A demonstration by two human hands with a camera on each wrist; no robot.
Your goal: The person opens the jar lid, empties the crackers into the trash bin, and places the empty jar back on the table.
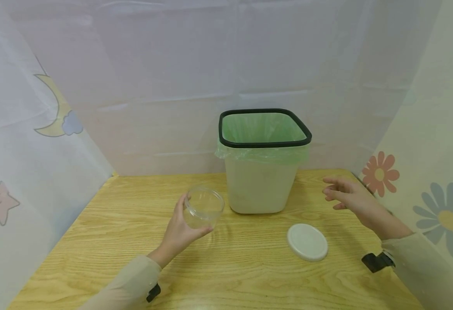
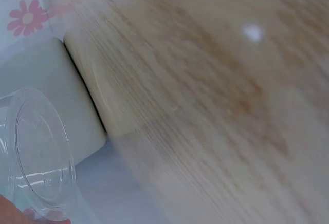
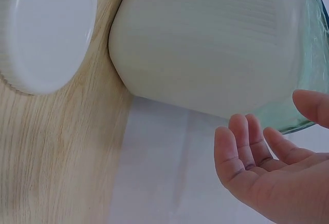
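Observation:
In the head view my left hand grips a clear plastic jar, thumb on the near side and fingers around the left. The jar is tilted, has no lid on it, and nothing can be made out inside. Its round rim fills the lower left of the left wrist view. A white round lid with a ribbed edge lies flat on the table. Beyond the lid, to the right, my right hand hovers above the table with loosely bent fingers, holding nothing.
A whitish waste bin stands at the back of the wooden table, lined with a green bag under a black rim. Pale sheets enclose the back and sides, printed with flowers, a moon and a star.

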